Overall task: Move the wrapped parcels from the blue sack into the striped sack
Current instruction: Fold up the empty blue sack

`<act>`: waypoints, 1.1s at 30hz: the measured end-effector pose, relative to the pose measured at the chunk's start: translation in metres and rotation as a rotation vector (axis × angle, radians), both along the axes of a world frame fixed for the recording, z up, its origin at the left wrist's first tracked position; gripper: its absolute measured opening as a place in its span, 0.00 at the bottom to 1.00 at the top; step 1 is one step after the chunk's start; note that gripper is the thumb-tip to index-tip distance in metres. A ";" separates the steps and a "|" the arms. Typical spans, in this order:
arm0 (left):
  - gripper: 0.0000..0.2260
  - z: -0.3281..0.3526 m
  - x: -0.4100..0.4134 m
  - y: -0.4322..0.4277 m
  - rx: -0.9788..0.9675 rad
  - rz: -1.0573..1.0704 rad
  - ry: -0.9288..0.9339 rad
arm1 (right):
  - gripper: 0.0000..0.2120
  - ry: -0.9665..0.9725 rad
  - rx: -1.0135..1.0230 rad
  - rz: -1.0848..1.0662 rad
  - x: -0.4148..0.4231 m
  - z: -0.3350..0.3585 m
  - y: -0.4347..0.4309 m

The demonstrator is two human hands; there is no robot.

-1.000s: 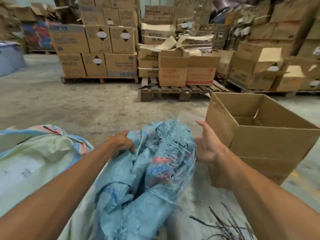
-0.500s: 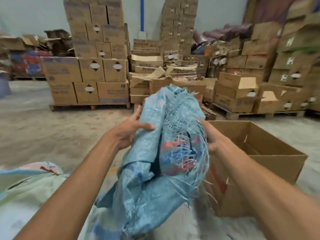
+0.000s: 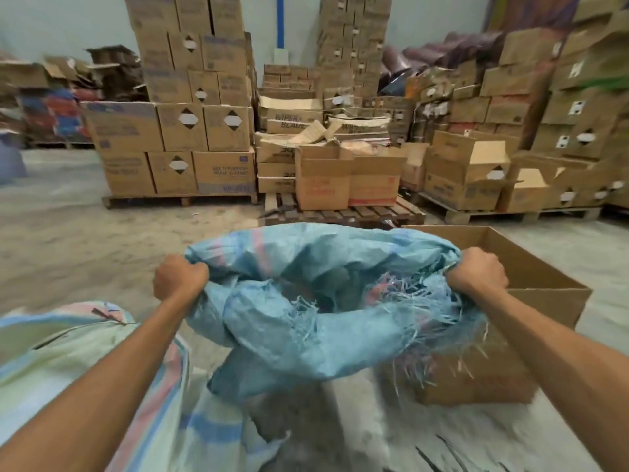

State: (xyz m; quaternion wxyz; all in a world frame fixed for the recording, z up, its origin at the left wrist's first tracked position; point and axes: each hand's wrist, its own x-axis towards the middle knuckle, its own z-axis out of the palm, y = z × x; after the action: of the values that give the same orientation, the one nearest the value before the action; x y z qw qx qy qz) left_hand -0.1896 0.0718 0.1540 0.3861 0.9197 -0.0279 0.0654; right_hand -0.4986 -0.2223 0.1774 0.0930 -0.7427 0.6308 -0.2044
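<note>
Concrete warehouse floor (image 3: 85, 240), stacked cardboard cartons (image 3: 204, 131) far. A frayed blue woven plastic sack (image 3: 306, 335) is held mid-scene, its rim gripped by the left hand (image 3: 178, 279) and right hand (image 3: 476, 272), both fisted. A pastel striped woven sack (image 3: 68, 362) lies near left. No wrapped parcels are seen inside. The mouth should be kept wide and tipped toward the striped sack.

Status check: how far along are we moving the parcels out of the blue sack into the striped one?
Done: nothing I can confirm; no wrapped parcel shows anywhere. In hand: the left hand and right hand each grip the rim of the blue sack, holding its mouth wide open. Left: the transfer itself; the striped sack lies at lower left, its contents hidden.
</note>
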 end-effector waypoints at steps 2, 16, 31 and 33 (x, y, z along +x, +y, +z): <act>0.13 0.003 0.001 0.003 0.000 -0.082 0.170 | 0.13 -0.086 0.082 0.019 0.001 0.000 -0.001; 0.39 0.033 -0.107 -0.105 0.053 -1.201 0.428 | 0.11 -0.847 1.065 0.732 0.084 0.060 0.065; 0.06 0.027 -0.073 -0.131 -0.658 -0.643 0.510 | 0.55 -0.335 0.301 0.493 0.058 -0.019 0.015; 0.17 0.037 -0.066 -0.133 -0.762 -0.658 0.489 | 0.63 -0.582 0.440 0.535 0.058 -0.022 0.010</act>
State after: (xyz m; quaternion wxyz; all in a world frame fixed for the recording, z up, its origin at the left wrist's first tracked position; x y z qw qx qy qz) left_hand -0.2557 -0.0617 0.1915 0.6867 0.6462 -0.1975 -0.2682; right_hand -0.4402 -0.2121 0.1556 0.4719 -0.7538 0.3926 -0.2345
